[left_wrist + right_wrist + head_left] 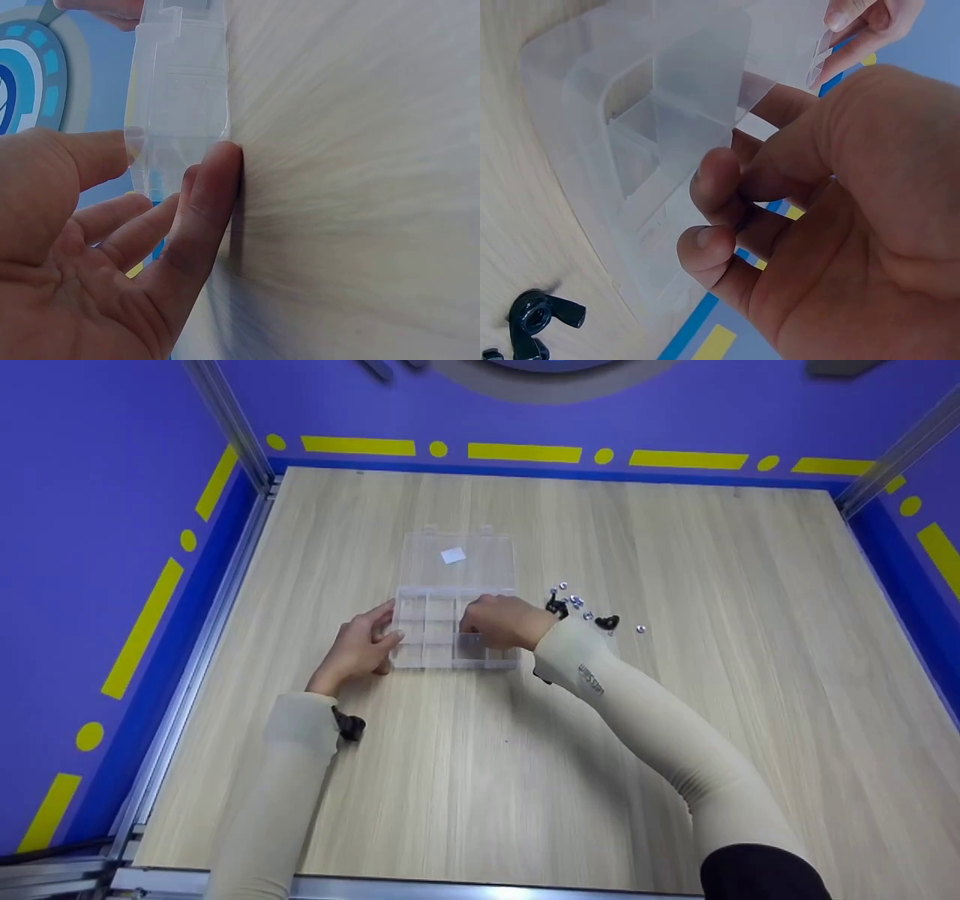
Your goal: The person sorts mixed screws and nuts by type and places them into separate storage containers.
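Observation:
A clear plastic compartment box (411, 654) lies on the table, its lid (484, 559) folded back flat. My left hand (356, 645) holds the box's left side, thumb over the rim. In the left wrist view, that hand's other fingers are at the outer wall, low by the tabletop. My right hand (499, 621) is down in the right-hand compartments. It pinches a thin clear divider (697, 75), though the thumb and index fingertips are partly hidden in the right wrist view. The other fingers of my right hand are curled.
Right of the box lie black wing nuts (607, 622) and several small silver nuts (576, 601). A black wing nut (536, 319) shows close by the box in the right wrist view. A white label (453, 556) is on the lid. Blue walls (525, 420) border the wooden table (450, 780).

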